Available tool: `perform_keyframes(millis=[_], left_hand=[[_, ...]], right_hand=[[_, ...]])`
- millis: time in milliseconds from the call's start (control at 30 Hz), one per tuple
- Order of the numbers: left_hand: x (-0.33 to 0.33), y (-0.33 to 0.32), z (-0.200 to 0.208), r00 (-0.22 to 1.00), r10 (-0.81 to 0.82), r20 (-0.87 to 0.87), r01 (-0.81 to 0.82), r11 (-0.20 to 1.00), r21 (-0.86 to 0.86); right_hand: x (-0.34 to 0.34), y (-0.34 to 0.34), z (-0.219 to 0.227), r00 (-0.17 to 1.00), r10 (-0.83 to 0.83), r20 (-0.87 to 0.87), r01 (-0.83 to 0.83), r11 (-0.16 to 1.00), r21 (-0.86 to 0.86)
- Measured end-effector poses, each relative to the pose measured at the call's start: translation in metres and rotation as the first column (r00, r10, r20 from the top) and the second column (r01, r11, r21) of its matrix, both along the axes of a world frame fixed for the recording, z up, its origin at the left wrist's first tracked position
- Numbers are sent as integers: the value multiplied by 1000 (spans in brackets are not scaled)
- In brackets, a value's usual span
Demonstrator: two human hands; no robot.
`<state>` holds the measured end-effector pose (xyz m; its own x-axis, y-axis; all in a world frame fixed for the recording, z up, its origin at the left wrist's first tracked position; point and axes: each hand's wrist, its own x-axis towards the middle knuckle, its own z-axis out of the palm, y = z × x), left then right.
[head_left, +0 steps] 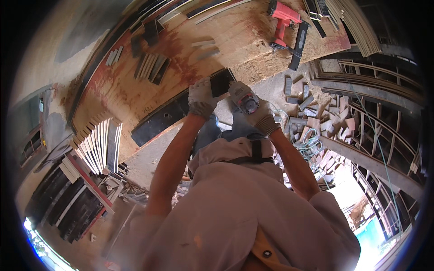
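Note:
A long black board (160, 115) lies along the near edge of the wooden worktable (135, 97). My left hand (202, 96), in a white knit glove, is closed over the board's near edge, its thumb pointing toward the right hand. To its right, my gloved right hand (263, 116) grips a grey handheld power tool with a round motor housing, which looks like a small circular saw (245, 98). The tool is at the board's right end; its blade is hidden beneath it, so I cannot tell whether it touches the wood.
A red nail gun (285, 22) lies at the table's far right. Short wood strips (153, 67) rest on the tabletop, and a fanned stack of slats (101, 144) stands at its left end. Offcuts (312, 108) and a green hose (309, 144) litter the floor at right, beside curved frames (379, 135).

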<state>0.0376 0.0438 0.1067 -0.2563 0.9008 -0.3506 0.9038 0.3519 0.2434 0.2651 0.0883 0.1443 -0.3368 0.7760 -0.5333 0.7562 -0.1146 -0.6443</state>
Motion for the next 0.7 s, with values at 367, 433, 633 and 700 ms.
perform_keyframes(millis=[367, 433, 633, 700], left_hand=[[-7, -20, 3, 998, -7, 57, 2, 995, 100], [-18, -42, 8, 997, 48, 60, -61, 968, 242], [-47, -72, 7, 989, 92, 112, -107, 985, 133], [-45, -72, 4, 988, 94, 119, -114, 978, 172]], right_hand=[[9, -9, -10, 990, 23, -137, -20, 999, 26], [9, -10, 2, 988, 85, -129, -77, 995, 68], [-27, -23, 18, 971, 165, -171, -164, 986, 19], [-46, -22, 11, 957, 196, -213, -201, 980, -2]])
